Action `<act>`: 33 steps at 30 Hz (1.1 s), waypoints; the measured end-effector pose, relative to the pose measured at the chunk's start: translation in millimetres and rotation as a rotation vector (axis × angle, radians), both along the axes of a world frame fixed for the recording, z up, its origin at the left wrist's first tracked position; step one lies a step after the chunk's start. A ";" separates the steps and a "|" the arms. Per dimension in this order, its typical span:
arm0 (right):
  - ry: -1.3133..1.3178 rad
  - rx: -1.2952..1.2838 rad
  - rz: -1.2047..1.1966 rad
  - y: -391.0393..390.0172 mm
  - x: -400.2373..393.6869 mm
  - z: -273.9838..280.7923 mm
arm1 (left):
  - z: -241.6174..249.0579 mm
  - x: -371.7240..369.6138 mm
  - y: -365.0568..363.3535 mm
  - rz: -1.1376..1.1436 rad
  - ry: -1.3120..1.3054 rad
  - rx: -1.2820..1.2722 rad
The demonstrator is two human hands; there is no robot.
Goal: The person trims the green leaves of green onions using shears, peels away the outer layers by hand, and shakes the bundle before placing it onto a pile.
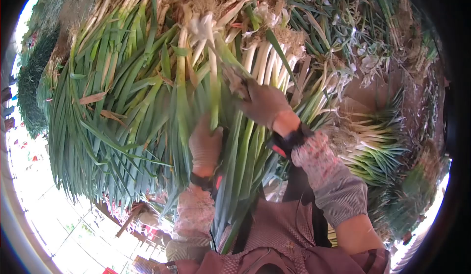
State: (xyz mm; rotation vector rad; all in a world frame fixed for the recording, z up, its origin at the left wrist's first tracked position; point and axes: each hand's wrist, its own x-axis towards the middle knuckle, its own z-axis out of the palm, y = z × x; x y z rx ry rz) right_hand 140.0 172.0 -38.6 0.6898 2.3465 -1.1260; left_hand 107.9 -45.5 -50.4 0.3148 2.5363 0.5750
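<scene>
My left hand (205, 144), in a thin work glove, is closed round the green part of a leek (214, 78). The stalk stands roughly upright in view, its pale root end (201, 26) smeared by motion. To the right, my gloved right hand (262, 102) has its stained fingers pinched together at the lower end of a green leaf (225, 53), which slants up towards that root end. More leeks (113, 78) spread in a thick layer left of my hands. White stalks of a bunch (267, 61) lie just beyond my right hand.
Leaf scraps and peeled skins (353, 43) litter the upper right. A bundle of thinner spring onions (373, 146) lies at the right, beside brown ground (370, 97). Darker green bundles (37, 78) are stacked at the far left. Long leaves hang down close to my apron (282, 225).
</scene>
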 end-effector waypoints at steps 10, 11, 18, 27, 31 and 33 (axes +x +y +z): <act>-0.018 -0.027 -0.023 24.7 -55.6 -20.5 | 4.8 0.1 -15.5 0.108 -0.082 0.282; -0.006 -0.001 0.042 17.7 -40.7 -14.3 | 20.4 -5.7 -16.0 0.193 -0.218 0.394; 0.102 0.077 0.188 -3.8 57.6 16.0 | 108.1 -16.5 19.1 0.078 -0.235 0.507; 0.174 0.355 0.395 25.3 126.5 -8.9 | -24.6 38.3 36.2 -0.274 -0.053 0.149; 0.413 0.617 0.304 33.1 104.4 -80.0 | -24.3 38.8 28.2 -0.281 0.055 0.164; 0.237 0.294 0.067 41.1 90.5 -98.4 | -15.4 31.6 25.0 -0.306 0.075 0.134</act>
